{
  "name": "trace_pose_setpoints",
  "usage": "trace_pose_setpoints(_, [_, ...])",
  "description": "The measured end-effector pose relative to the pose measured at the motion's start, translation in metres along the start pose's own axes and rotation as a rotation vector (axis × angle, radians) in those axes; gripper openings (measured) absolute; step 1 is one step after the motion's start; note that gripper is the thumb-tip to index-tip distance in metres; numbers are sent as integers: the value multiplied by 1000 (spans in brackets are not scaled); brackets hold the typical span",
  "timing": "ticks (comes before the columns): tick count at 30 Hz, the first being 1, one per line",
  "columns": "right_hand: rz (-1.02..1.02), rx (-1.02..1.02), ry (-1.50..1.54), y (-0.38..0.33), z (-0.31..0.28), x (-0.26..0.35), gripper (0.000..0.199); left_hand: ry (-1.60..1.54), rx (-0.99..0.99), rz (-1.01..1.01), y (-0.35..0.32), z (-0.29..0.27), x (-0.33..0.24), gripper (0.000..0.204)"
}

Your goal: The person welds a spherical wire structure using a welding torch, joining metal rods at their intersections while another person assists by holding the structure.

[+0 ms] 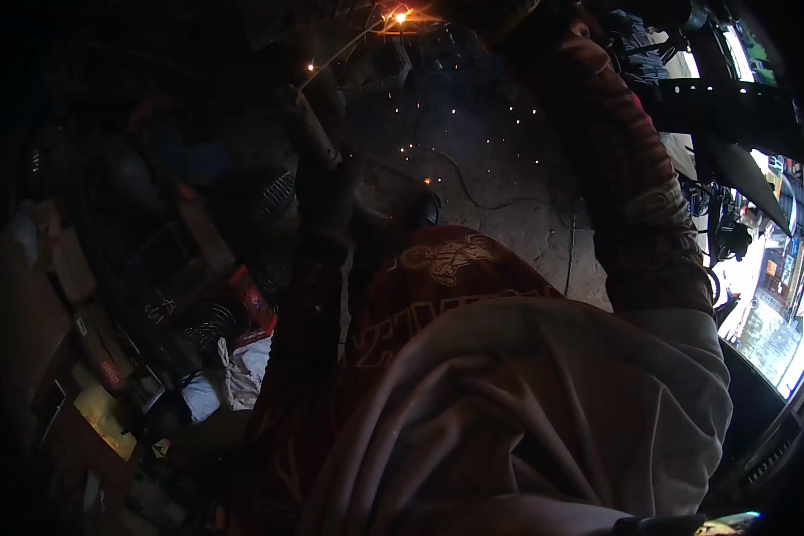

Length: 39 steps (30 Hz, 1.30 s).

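My left hand (324, 192), dark and seemingly gloved, is closed around a welding electrode holder (317, 128). A thin welding rod (339, 55) slants up and right from it to a bright orange glow at the top edge. Sparks (427, 181) scatter below the glow. My right arm (625, 152), in a dark red sleeve, reaches up to the top of the view. My right hand (578, 29) is near the glow, on its right. Its fingers are lost in shadow, so their hold does not show. Dark metal parts (380, 62) lie beneath the glow.
Boxes (67, 255), a coil (213, 322) and a white cloth or bag (246, 366) crowd the dim left side. A thin cable (478, 198) curves over the concrete floor (527, 237). A dark perforated bar (724, 98) juts in at right, before a bright opening.
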State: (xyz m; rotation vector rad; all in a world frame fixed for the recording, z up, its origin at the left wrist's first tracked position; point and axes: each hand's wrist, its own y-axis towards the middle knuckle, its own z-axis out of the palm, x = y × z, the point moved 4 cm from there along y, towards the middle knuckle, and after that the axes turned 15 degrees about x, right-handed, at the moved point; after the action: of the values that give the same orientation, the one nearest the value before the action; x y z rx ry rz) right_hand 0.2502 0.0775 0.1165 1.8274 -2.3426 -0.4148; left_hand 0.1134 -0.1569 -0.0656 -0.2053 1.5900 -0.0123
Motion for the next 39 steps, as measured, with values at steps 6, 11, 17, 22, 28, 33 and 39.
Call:
trace_pose_setpoints(6, [-16, 3, -15, 1, 1, 1, 30, -42, 64, 10, 4, -3, 2, 25])
trace_pose_setpoints(11, [-8, 53, -24, 5, 3, 2, 31, 48, 49, 24, 6, -4, 9, 33])
trace_pose_setpoints(17, [-63, -58, -71, 2, 0, 6, 27, 26, 68, -34, 7, -3, 11, 35])
trace_pose_setpoints(22, [78, 78, 24, 11, -8, 11, 24, -150, 84, -58, 12, 1, 19, 27])
trace_pose_setpoints(28, [254, 105, 131, 13, -11, 13, 25, -160, 90, -67, 15, 4, 19, 30])
trace_pose_setpoints(33, [247, 79, 107, 12, -13, 14, 26, -68, 97, -26, 16, 3, 15, 33])
trace_pose_setpoints(39, [59, 10, 84, 7, -4, 11, 25, -67, 14, -280, 11, 6, -13, 29])
